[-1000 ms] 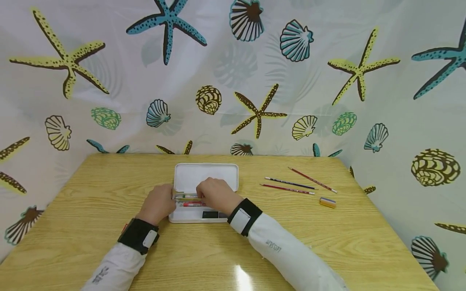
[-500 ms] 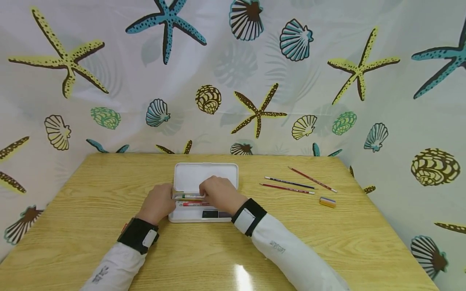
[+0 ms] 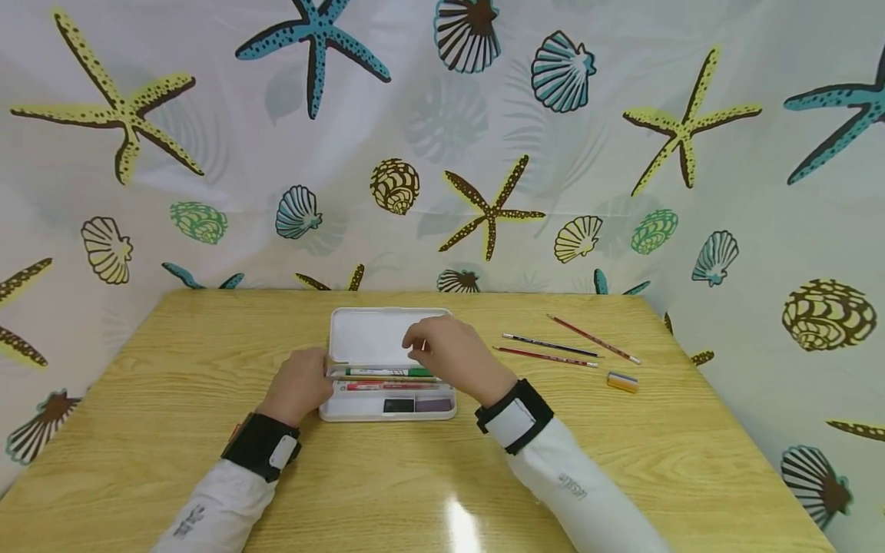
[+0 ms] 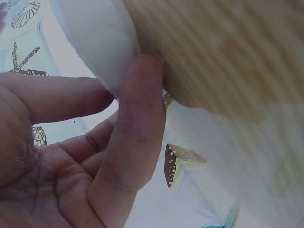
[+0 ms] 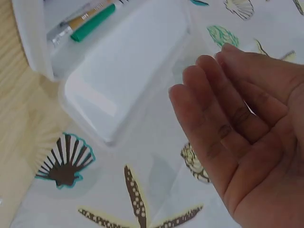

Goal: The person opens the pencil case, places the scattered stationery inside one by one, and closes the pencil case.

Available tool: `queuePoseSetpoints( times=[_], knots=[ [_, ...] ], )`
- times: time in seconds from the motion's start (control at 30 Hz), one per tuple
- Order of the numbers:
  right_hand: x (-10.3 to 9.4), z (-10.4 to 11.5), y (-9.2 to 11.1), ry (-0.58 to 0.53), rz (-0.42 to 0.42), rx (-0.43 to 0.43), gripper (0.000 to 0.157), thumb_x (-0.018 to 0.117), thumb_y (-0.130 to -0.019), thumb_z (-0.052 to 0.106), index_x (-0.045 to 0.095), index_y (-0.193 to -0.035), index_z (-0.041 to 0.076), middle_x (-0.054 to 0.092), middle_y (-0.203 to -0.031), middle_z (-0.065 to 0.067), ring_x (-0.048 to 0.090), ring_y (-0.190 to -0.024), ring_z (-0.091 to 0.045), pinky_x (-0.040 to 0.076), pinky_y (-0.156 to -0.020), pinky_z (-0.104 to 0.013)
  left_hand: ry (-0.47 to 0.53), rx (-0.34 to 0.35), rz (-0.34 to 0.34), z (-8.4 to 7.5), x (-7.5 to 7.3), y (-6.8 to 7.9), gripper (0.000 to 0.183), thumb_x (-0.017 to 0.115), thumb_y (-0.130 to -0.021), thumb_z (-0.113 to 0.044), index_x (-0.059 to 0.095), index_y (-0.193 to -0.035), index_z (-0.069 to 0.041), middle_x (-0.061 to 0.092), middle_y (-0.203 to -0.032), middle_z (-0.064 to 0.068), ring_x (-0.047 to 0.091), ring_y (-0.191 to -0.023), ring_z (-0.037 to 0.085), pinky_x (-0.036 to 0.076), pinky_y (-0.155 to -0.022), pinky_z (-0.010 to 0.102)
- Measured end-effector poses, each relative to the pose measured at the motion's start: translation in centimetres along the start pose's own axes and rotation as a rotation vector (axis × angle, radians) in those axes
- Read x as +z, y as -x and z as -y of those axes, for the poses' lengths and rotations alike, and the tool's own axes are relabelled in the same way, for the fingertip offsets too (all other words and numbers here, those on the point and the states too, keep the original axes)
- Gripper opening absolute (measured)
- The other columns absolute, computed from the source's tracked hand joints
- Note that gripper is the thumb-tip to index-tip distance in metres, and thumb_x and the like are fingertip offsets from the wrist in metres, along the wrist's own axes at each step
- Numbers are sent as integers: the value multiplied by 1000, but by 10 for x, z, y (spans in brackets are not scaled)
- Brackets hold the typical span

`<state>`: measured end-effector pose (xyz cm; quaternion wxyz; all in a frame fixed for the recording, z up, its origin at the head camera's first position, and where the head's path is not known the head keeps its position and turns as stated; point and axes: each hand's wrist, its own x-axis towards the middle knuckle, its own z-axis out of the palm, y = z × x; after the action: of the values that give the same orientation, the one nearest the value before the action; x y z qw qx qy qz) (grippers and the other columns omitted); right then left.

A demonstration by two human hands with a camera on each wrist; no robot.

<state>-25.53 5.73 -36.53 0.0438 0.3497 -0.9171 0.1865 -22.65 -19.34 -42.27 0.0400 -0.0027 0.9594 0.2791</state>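
Observation:
A white pencil case [image 3: 356, 409] lies on the table with its lid [image 3: 369, 338] folded back. Inside are a green-capped marker [image 3: 376, 372], a red pen [image 3: 366, 387], a few other slim items, and a black and a purplish block [image 3: 433, 405] in the front compartments. My left hand [image 3: 296, 386] holds the case's left end; in the left wrist view, thumb and finger pinch the white edge [image 4: 102, 38]. My right hand [image 3: 462, 357] hovers over the right side of the lid. Its fingers [image 5: 204, 104] are loosely bent, with nothing in them.
Right of the case lie two red pencils [image 3: 546, 357] and a dark one [image 3: 553, 346]. A small yellow, white and blue block [image 3: 623, 382] sits farther right. A patterned cloth [image 3: 415, 253] hangs behind the wooden table [image 3: 387, 484].
My right hand has risen out of the case and moved right, its fingers loosening. More of the marker and the purplish block shows. My left hand has stayed at the left end.

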Motion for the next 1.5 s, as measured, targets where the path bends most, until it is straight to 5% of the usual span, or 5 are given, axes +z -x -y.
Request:
queuePoseSetpoints(
  times=[0.3,0.73,1.2,1.5],
  knots=[
    [-33,-20,24,-62,-136,70,13,74,-95,10,77,-107,11,72,-91,1,65,-83,-13,53,-73,-33,-14,0,-2,2,1,-2,4,61,-88,4,58,-89,3,57,-77,11,56,-63,23,43,-52,31],
    [-62,-85,49,-39,-166,198,14,74,-94,8,77,-107,6,74,-97,-6,68,-89,-22,55,-79,-42,-6,25,-15,0,-2,0,4,61,-87,4,57,-88,4,57,-75,11,55,-62,23,43,-52,31],
    [-52,-151,63,-41,-30,349,18,71,-94,2,76,-110,-4,74,-105,-18,70,-94,-31,57,-81,-44,-5,30,-18,1,1,1,3,60,-88,3,57,-87,3,56,-76,11,55,-62,23,42,-53,31],
    [-39,-175,69,2,14,400,14,74,-90,-1,78,-103,-4,75,-98,-16,70,-89,-29,57,-80,-44,-2,25,-18,0,1,1,4,61,-89,4,57,-89,3,55,-75,11,55,-62,23,41,-53,31]
  ],
)
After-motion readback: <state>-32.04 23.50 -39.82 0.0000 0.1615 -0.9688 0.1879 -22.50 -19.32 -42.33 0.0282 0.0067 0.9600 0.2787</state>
